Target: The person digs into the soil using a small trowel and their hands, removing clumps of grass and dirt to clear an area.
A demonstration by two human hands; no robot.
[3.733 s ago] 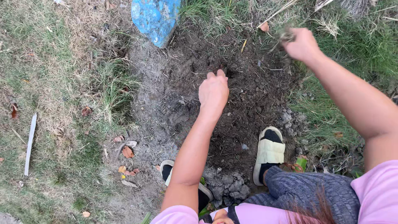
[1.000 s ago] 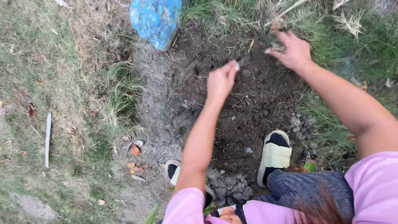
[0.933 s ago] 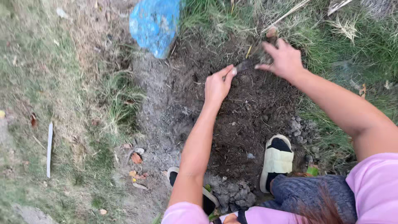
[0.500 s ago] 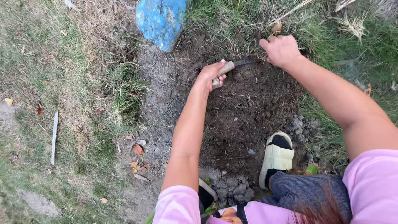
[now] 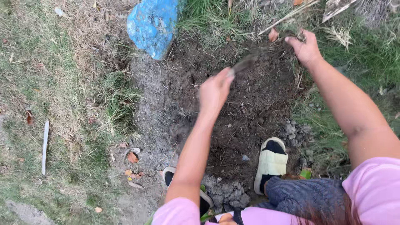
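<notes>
Fingers of your left hand (image 5: 214, 89) grip a blurred digging tool (image 5: 243, 64) at frame centre, its long axis pointing to the upper right over the soil patch (image 5: 250, 112); your right hand (image 5: 306, 48) curls loosely, its hold unclear.

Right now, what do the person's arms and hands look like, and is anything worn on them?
Both arms are bare from the short pink sleeves down. The left hand and right hand wear no gloves. No watch, bracelet or ring can be made out; the left hand is motion-blurred, so small details there cannot be told.
</notes>
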